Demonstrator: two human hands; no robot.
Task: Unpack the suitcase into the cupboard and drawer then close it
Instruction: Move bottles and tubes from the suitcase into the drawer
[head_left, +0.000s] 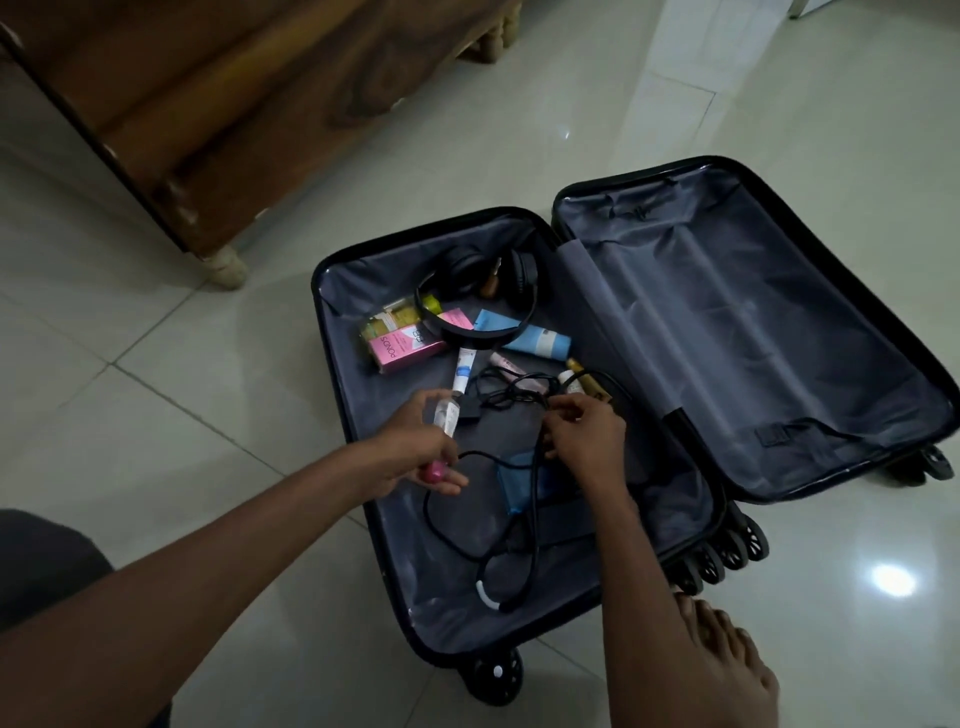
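While suitcase (519, 613) lies open, left hand (415, 454) around bottle (445, 418), right hand (584, 436) pinching cable (532, 499)

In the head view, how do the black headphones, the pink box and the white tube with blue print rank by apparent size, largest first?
1. Black headphones, clearly the largest.
2. Pink box.
3. White tube with blue print, the smallest, though about as long as the box.
All three lie close together in the suitcase, so camera distance hardly affects the order.
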